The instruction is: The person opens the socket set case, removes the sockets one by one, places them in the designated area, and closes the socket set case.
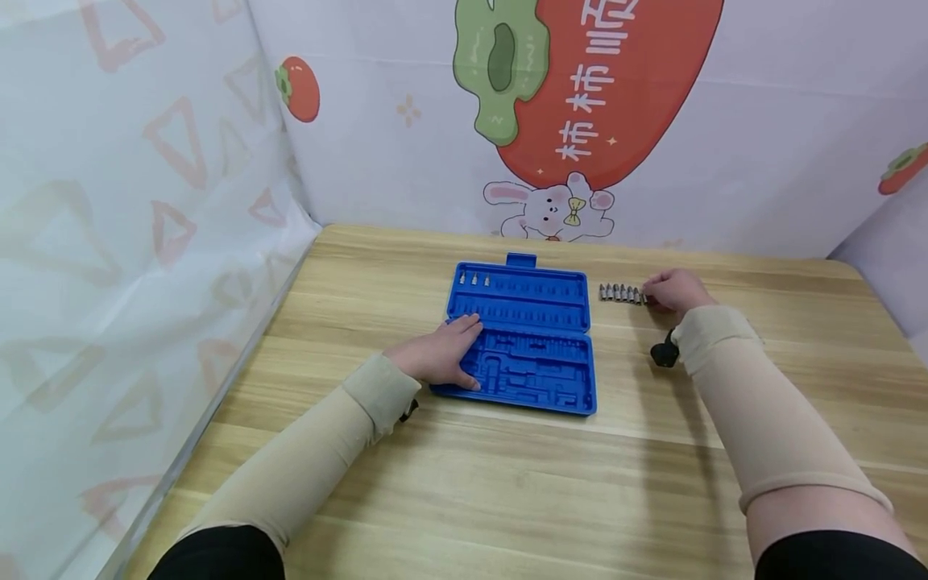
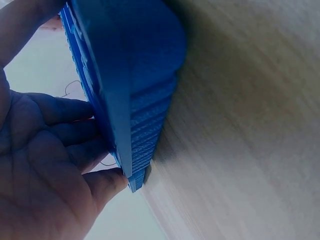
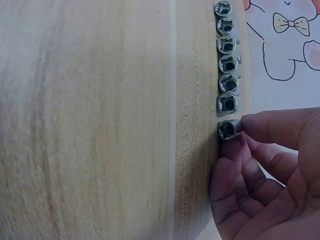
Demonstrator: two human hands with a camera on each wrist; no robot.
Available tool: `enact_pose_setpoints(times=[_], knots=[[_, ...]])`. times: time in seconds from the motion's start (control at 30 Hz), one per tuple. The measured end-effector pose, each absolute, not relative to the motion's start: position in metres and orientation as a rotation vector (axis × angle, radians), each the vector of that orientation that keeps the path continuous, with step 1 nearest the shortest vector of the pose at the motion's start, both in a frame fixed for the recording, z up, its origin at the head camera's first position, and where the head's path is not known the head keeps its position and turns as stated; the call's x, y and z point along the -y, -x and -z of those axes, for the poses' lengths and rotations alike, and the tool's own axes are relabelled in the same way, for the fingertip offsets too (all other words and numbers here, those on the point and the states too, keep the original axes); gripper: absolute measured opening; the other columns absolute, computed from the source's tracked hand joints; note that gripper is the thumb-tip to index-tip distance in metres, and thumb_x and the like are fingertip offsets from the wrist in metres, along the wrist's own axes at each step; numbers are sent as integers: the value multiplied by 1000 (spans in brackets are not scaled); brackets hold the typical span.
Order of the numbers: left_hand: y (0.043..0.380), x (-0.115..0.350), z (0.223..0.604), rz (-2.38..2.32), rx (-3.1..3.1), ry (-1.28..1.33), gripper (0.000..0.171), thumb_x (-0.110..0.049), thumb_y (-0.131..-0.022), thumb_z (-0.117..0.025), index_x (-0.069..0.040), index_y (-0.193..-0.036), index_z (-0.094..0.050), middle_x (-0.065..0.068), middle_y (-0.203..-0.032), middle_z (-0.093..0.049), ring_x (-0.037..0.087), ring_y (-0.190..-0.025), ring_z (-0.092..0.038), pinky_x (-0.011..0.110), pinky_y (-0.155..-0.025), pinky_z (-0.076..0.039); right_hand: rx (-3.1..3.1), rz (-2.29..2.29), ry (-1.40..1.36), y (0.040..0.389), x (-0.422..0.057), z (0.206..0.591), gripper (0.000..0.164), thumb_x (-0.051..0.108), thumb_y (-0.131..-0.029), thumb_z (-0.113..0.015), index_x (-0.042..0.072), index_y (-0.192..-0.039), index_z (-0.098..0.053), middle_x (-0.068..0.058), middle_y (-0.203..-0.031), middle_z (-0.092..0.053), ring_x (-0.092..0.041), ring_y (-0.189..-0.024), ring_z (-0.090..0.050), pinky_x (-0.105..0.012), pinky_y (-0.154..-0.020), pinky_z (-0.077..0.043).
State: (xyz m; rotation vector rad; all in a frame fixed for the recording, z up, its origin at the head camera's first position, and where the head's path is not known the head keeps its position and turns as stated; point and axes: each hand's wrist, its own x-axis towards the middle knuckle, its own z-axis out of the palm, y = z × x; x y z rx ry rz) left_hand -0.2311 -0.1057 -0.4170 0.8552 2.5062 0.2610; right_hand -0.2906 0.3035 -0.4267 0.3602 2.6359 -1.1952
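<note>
An open blue tool case [image 1: 516,330] lies flat on the table, three small metal bits [image 1: 474,279] standing in the upper left of its lid half. My left hand [image 1: 441,352] rests on the case's left side with its fingers spread, and the left wrist view shows the fingertips on the rim of the case [image 2: 132,75]. To the right of the case, metal bit sockets [image 1: 619,294] stand in a row. My right hand [image 1: 680,292] pinches the socket [image 3: 227,130] at the row's near-hand end, a small gap from the other sockets [image 3: 228,83]. Its square hole faces the right wrist camera.
The wooden table [image 1: 507,491] carries the case and sockets. Behind it hangs a white printed cloth [image 1: 391,161], and another white cloth [image 1: 145,282] borders the left side. A dark wrist camera [image 1: 664,352] hangs under my right wrist.
</note>
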Motion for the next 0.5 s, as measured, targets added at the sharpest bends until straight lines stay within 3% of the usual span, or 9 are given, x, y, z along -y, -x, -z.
enact_pose_setpoints(times=[0.3,0.5], knots=[[232,107,415,-263,-2502,-858,102,-41,-94,-78,2,-164,-17,17,-172,-8,32,-158,-6,44,-126,-12,-2650,1153,-355,290,-302,423,31,15,-102,-57,-10,-120,-59,-19,-112,-59,-19,-86,-55,-34,-80,-47],[232,106,414,-261,-2501,-857,101,-40,-93,-78,2,-163,-18,18,-171,-9,32,-158,-7,45,-126,-11,-2651,1164,-362,290,-303,423,34,15,-103,-56,-12,-123,-58,-16,-106,-63,-19,-84,-58,-33,-77,-51]])
